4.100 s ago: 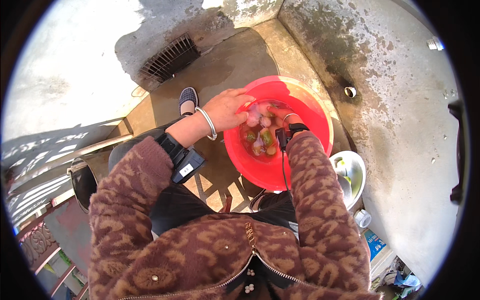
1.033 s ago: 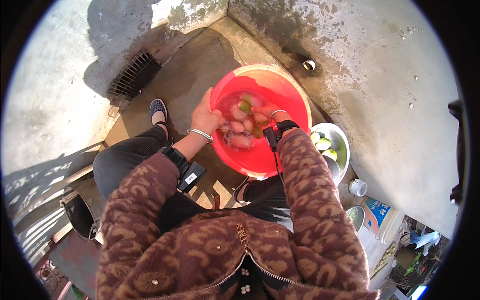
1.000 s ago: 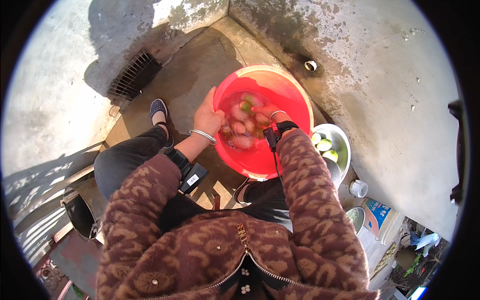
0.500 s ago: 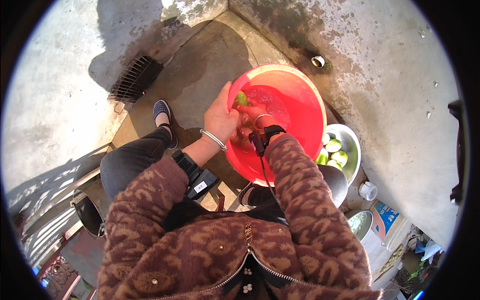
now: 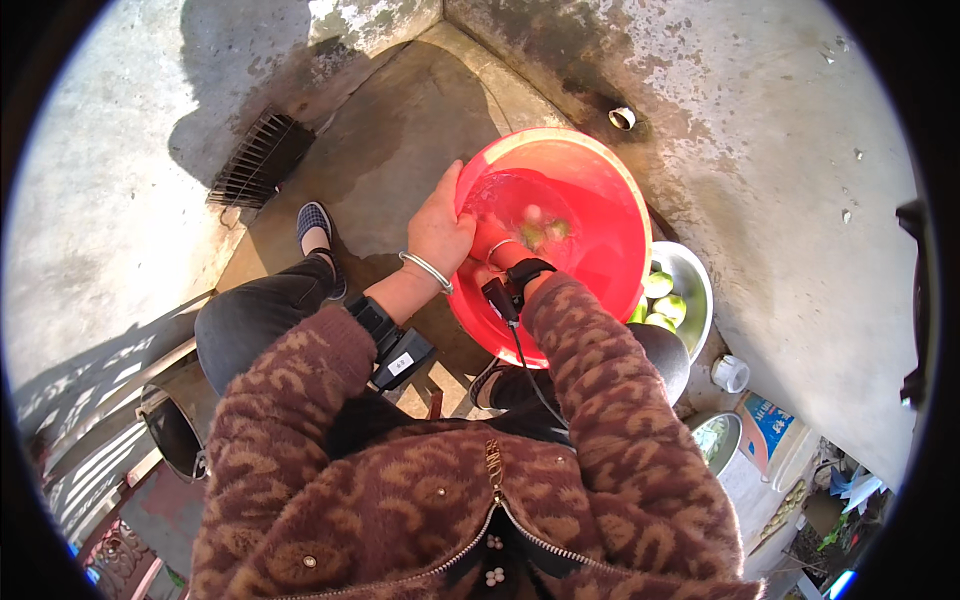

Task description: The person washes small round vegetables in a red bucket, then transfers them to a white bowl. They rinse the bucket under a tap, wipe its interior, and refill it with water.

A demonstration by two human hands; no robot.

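"Red basin (image 5: 612, 228), placed where?"

"Just right of centre in the view. Water (image 5: 512, 188) is pooled toward its left side. What it is supported by can't be told."

"Next size down?"

"Steel bowl (image 5: 696, 278), set just beside the basin's right side, partly covered by a dark-clad knee (image 5: 668, 358)."

"Hands?"

"Left hand (image 5: 440, 235): grip clamped on the basin's left rim, thumb inside. Right hand (image 5: 490, 238): lowered into the basin just beside the left one. Its fingertips are hidden, so whether that grip is apart, together or closed on something can't be told."

"Worn gear?"

"Black box (image 5: 402, 360), strapped at the left forearm. Smaller black unit (image 5: 500, 297), fixed at the right wrist, cable (image 5: 522, 355) run back along the sleeve."

"Smaller stuff?"

"White jar (image 5: 731, 374), seen near the steel bowl. Pale-green pieces (image 5: 669, 308) are piled in that bowl. Pinkish piece (image 5: 533, 213) and greenish piece (image 5: 532, 238) are seen in the basin water, blurred, near the right hand."

"Smallest?"

"Silver bangle (image 5: 430, 270), worn on the left wrist."
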